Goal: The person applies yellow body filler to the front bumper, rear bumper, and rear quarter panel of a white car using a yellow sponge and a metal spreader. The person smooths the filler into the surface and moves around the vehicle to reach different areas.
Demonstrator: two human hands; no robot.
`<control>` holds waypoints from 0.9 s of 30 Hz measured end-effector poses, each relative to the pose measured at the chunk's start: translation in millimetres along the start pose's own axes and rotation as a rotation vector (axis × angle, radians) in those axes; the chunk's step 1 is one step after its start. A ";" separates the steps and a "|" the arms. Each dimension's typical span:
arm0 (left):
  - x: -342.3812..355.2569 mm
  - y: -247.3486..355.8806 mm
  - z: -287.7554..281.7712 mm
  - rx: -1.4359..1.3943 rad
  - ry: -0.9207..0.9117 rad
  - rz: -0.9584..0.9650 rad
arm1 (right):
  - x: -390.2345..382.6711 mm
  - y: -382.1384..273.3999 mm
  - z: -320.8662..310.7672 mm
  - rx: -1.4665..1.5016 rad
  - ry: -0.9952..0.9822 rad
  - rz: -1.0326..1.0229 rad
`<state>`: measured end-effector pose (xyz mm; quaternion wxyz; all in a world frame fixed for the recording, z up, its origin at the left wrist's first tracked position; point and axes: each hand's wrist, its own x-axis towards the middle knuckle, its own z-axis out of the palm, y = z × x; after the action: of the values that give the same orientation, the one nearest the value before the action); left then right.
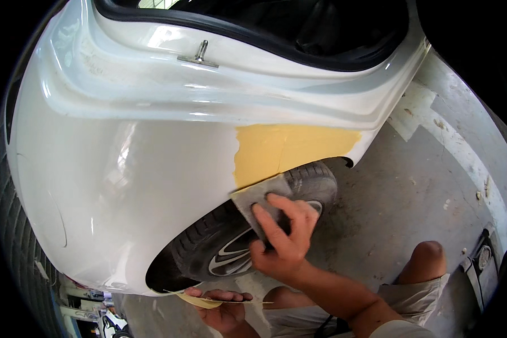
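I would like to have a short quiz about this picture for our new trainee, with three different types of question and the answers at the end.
1. True or false: the right hand holds a grey spreader at the lower edge of the yellow filler patch.

2. Where is the T-shaped metal tool?
a) On the floor
b) On the white car body
c) Against the tyre

3. Short answer: which hand holds a thin plate near the bottom of the picture?

Key: 1. True. 2. b. 3. The left hand.
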<state>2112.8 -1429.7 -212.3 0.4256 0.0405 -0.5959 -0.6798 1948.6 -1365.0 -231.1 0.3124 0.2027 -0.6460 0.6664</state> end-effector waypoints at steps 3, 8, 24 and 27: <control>-1.1 -0.4 -1.7 -0.073 0.031 -0.040 | 23.3 11.3 0.6 -0.022 0.124 0.005; -1.2 0.9 -3.7 -0.032 0.101 -0.236 | 42.1 20.4 13.2 -0.039 0.234 0.046; 38.5 -10.4 52.5 -0.066 -0.127 -0.568 | -9.5 47.8 -2.6 -0.105 0.015 -0.026; 46.6 -28.7 62.0 -0.070 -0.221 -0.504 | -0.2 61.7 -52.5 0.068 -0.117 0.060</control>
<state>2033.2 -1412.9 -197.7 0.1767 0.0983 -0.5861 -0.7846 1913.9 -1311.4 -280.9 0.2468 0.2323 -0.6461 0.6839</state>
